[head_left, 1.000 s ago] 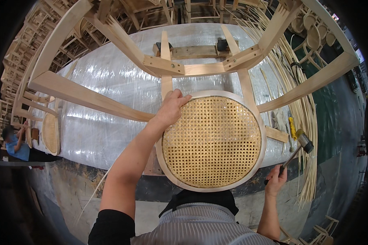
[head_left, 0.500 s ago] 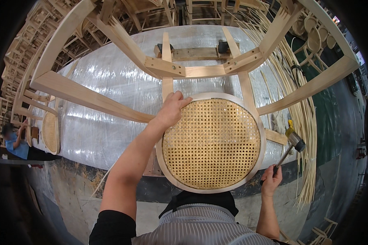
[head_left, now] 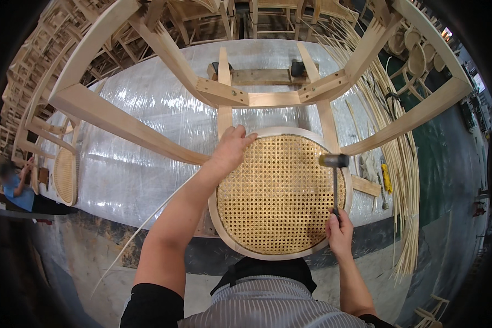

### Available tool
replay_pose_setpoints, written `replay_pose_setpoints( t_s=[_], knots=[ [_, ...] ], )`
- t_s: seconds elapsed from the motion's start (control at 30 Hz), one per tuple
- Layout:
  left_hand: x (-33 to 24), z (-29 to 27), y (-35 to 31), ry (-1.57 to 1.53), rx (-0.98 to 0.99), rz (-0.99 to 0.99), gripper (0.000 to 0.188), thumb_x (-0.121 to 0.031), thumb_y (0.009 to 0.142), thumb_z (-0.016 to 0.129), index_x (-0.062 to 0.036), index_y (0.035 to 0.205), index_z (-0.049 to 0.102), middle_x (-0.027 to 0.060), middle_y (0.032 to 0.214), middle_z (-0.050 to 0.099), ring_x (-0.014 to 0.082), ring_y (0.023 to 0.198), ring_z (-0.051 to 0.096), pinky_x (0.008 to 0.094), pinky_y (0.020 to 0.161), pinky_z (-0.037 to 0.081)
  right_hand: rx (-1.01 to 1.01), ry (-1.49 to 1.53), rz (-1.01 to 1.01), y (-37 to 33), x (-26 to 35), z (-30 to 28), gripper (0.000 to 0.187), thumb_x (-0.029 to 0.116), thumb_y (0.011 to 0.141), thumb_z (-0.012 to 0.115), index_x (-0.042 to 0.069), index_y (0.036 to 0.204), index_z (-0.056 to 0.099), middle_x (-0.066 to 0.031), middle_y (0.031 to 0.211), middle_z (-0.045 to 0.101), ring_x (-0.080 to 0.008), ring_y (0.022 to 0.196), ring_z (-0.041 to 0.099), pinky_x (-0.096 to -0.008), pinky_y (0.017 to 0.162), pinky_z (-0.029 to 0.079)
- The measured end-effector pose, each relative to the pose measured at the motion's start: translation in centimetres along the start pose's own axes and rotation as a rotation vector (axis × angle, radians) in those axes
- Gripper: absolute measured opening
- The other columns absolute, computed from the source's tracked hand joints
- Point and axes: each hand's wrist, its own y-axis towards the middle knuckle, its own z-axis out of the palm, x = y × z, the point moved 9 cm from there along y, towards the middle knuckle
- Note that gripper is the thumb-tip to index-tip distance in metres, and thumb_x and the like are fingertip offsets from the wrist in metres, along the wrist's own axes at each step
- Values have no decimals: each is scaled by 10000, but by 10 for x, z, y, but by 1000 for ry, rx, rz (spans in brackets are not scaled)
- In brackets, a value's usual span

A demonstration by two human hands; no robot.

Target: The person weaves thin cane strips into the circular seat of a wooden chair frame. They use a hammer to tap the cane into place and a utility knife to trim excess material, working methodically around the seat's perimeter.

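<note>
In the head view, the left grip (head_left: 230, 147) lies on the upper-left edge of a round seat (head_left: 281, 194), its fingers partly curled and one pointing rightward along the pale rim (head_left: 290, 132). Whether it pinches anything between the fingers cannot be told. The woven middle of the seat spreads to the right of and below this grip, reaching toward the wearer's striped top (head_left: 262, 303).

The right grip (head_left: 340, 230) is closed around the handle of a hammer (head_left: 335, 183), just beside the seat's lower-right edge. The hammer stands up and away from that grip, its head over the seat's right edge; whether the two touch is unclear.

Beyond the left grip, a wooden chair frame (head_left: 273, 99) spans the worktop (head_left: 126, 186), its parts reaching out to both sides. A thin loose strip (head_left: 141, 227) trails below and left of the left grip, partly behind the forearm. Past the right grip, farther right, lie a yellow-handled tool (head_left: 386, 177) and a bundle of long canes (head_left: 407, 208). Far left of both grips sits a person in blue (head_left: 19, 194).
</note>
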Motion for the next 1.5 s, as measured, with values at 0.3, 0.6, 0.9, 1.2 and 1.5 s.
replay_pose_setpoints(
  t_s=[0.3, 0.6, 0.9, 1.2, 1.5],
  knots=[
    [-9, -3, -7, 175, -85, 50, 634, 82, 826, 658, -151, 1415, 682, 103, 1126, 579, 320, 1084, 588, 426, 965, 527, 40, -107, -191, 28, 43, 37, 313, 203, 1154, 511, -7, 1377, 575, 6, 767, 565, -47, 586, 475, -218, 519, 395],
    [-10, -6, -10, 201, -130, 77, 620, 71, 829, 638, -131, 1413, 683, 122, 1090, 577, 332, 1043, 605, 454, 938, 525, 86, -66, -143, 39, 48, 58, 399, 240, 1143, 547, -12, 1452, 550, 5, 792, 578, -51, 625, 499, -217, 541, 409],
    [-11, -4, -10, 198, -93, 78, 638, 54, 845, 635, -142, 1451, 665, 128, 1106, 568, 335, 1056, 606, 475, 951, 506, -51, -245, -308, 52, 64, 52, 413, 146, 1095, 611, -24, 1466, 545, -10, 863, 628, -81, 705, 589, -253, 621, 487],
    [-9, -2, -9, 194, -63, 92, 643, 59, 851, 617, -130, 1465, 649, 142, 1106, 565, 348, 1067, 598, 483, 932, 497, 94, -388, -227, 62, 67, 67, 472, 116, 1055, 645, -16, 1500, 558, -96, 960, 720, -155, 787, 669, -278, 726, 515],
    [-8, -3, -11, 156, -36, 58, 578, 27, 873, 630, -108, 1434, 662, 154, 1131, 577, 357, 1105, 614, 488, 978, 494, 72, -557, -336, 66, 81, 88, 473, 93, 1045, 647, 5, 1503, 566, -183, 1040, 738, -216, 846, 714, -334, 775, 559]
  ],
)
